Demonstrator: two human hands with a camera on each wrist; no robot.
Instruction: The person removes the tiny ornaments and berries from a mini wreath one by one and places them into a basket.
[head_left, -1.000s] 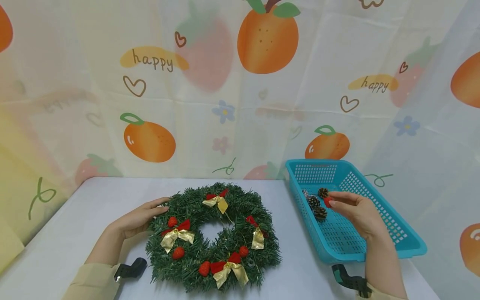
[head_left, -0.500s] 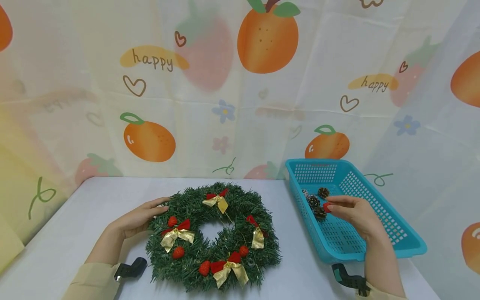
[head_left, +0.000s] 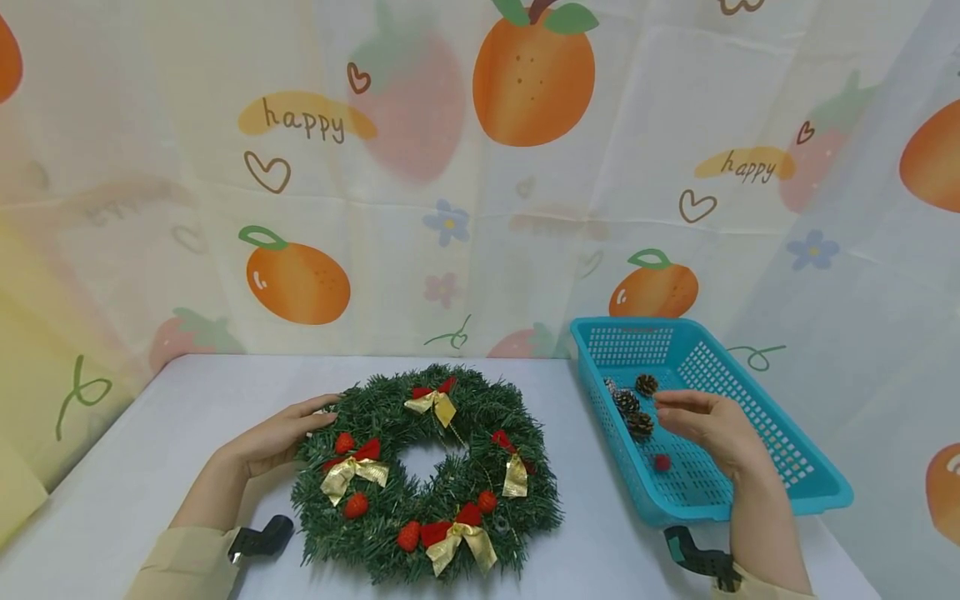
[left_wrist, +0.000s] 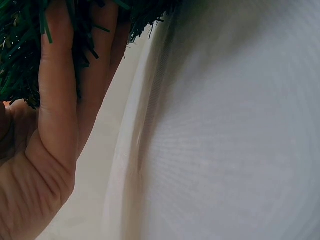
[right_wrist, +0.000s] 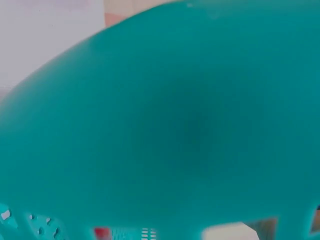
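Observation:
A green wreath (head_left: 517,400) lies on the white table, dressed with red-and-gold bows (head_left: 461,542) and several red berry ornaments (head_left: 357,506). My left hand (head_left: 281,433) holds its left edge. In the left wrist view the fingers (left_wrist: 57,95) reach up into the foliage, which hides their tips. Over the blue basket (head_left: 813,500) hovers my right hand (head_left: 708,429), fingers relaxed and nothing between them. A red ornament (head_left: 662,462) is on the basket floor below it. Several pine cones (head_left: 640,426) sit along the basket's left side.
The white table (head_left: 225,375) runs back to a fruit-printed curtain (head_left: 420,275). The basket's raised rim stands around the right hand's work area. Mostly blurred basket wall fills the right wrist view.
My right hand has dipped slightly and let go of the red ornament, which now lies in the basket nearer to me. The left hand and the wreath have stayed put.

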